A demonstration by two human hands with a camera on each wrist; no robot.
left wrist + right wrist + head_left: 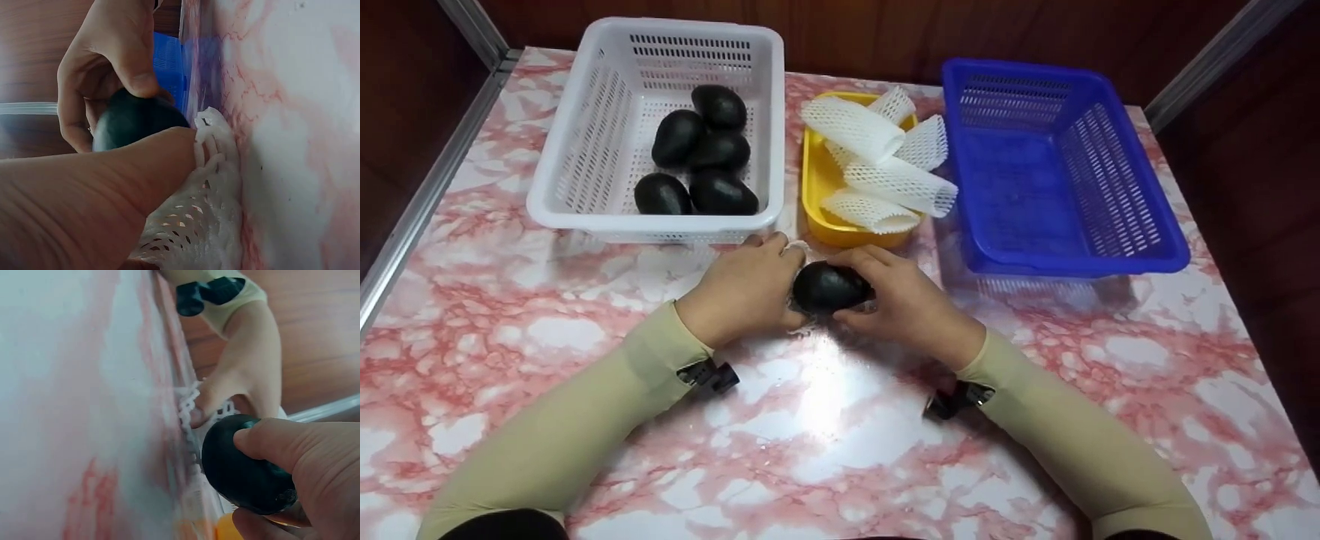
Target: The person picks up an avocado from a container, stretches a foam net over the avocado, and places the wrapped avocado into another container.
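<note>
Over the middle of the table, my right hand [907,296] grips a dark avocado [826,288], thumb on one side and fingers on the other. My left hand [754,289] holds a white foam net sleeve [191,219], mostly hidden under that hand in the head view. In the left wrist view the left thumb is inside the sleeve's mouth. The avocado's end is right at the opening, as the right wrist view also shows, with the net's edge [188,408] spread by the left fingers.
A white basket [660,222] at the back left contains several avocados [724,193]. Behind the hands, a yellow bin [817,176] is heaped with several foam net sleeves [900,184]. To its right stands a blue basket [1072,262] with nothing visible inside. Wooden panels rise behind the table.
</note>
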